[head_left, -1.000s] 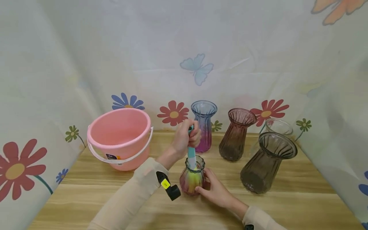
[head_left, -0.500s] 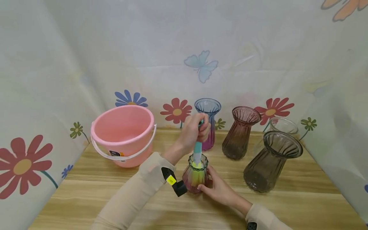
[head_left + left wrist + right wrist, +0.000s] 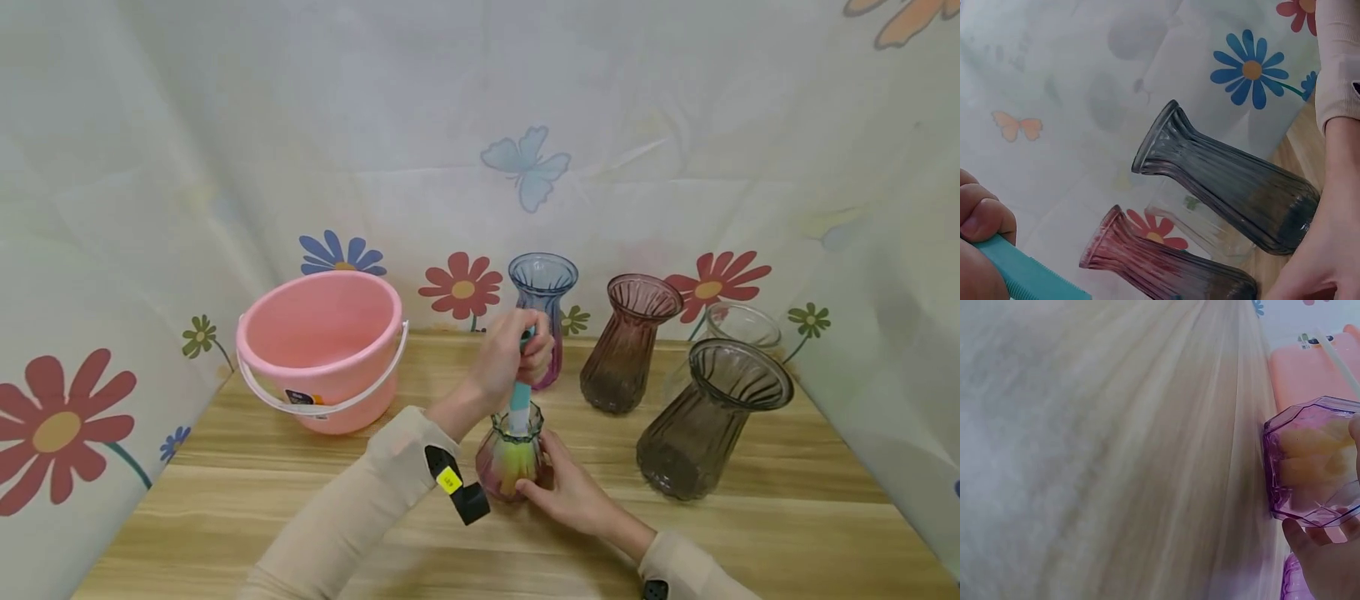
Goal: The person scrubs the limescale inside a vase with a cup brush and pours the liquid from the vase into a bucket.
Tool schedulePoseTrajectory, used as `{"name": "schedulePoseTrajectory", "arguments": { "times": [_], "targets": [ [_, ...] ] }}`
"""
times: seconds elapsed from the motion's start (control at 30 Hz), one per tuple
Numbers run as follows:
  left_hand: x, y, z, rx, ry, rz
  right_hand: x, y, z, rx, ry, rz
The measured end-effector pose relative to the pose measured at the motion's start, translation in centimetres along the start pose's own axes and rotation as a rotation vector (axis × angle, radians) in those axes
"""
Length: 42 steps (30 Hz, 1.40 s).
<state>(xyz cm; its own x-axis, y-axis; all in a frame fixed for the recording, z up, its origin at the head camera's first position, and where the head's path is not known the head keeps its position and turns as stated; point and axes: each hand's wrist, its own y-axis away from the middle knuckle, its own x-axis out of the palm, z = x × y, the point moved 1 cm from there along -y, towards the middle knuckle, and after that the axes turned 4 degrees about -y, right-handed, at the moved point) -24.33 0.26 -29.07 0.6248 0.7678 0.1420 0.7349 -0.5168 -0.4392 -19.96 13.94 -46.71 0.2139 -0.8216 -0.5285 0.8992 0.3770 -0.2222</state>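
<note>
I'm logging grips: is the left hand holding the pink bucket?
No, the left hand grips a turquoise handle reaching into the small vase.

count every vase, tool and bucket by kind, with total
Tall flared glass vases: 4 (blue-purple one, red-brown one, smoky grey one, clear one)
Short round-bellied multicoloured glass vase: 1
Tool with turquoise handle: 1
Pink plastic bucket with white handle: 1
Total: 7

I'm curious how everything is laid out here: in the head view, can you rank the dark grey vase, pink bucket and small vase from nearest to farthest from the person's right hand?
1. Small vase: held in the right hand.
2. Dark grey vase: apart from the hand, to its right.
3. Pink bucket: farthest, over on the left.
</note>
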Motion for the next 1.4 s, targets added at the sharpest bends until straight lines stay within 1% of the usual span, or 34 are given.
{"name": "schedulePoseTrajectory", "arguments": {
  "times": [0.1,0.27,0.37,0.5,0.6,0.73,0.83,0.97,1.07,1.13,1.2,1.27,1.4],
  "targets": [
    [0.1,0.3,0.5,0.016,0.001,-0.006,0.0,-0.1,0.0,0.015,0.008,-0.022],
    [-0.3,0.3,0.7,0.064,0.009,-0.053,0.1,-0.3,0.1,0.039,0.022,-0.073],
    [-0.5,0.3,0.7,0.070,0.008,-0.064,0.1,-0.4,0.1,0.055,0.016,-0.085],
    [-0.5,0.1,0.2,0.068,-0.005,-0.068,0.1,-0.4,0.3,0.069,0.013,-0.092],
    [-0.6,-0.3,-0.4,0.076,-0.016,-0.090,0.1,-0.5,0.3,0.072,0.024,-0.100],
    [-0.6,-0.9,-1.1,0.064,-0.030,-0.105,0.3,-0.4,0.2,0.071,0.026,-0.112],
    [-0.5,-0.9,-1.1,0.037,-0.023,-0.101,0.5,-0.4,0.1,0.074,0.016,-0.121],
    [-0.2,-0.6,-0.4,0.010,0.002,-0.083,0.6,-0.3,0.3,0.096,-0.005,-0.135],
    [-0.1,-0.3,0.3,0.016,0.004,-0.062,0.6,-0.3,0.5,0.106,-0.038,-0.137],
    [0.0,-0.2,0.6,0.037,-0.009,-0.054,0.6,-0.4,0.6,0.106,-0.067,-0.133],
    [0.0,-0.2,0.7,0.058,-0.024,-0.056,0.4,-0.5,0.7,0.108,-0.105,-0.109],
    [0.0,-0.2,0.8,0.067,-0.026,-0.058,0.1,-0.5,0.6,0.118,-0.151,-0.059],
    [-0.1,-0.1,0.9,0.060,-0.015,-0.059,-1.1,-0.5,-0.1,0.157,-0.273,0.098]
  ]
}}
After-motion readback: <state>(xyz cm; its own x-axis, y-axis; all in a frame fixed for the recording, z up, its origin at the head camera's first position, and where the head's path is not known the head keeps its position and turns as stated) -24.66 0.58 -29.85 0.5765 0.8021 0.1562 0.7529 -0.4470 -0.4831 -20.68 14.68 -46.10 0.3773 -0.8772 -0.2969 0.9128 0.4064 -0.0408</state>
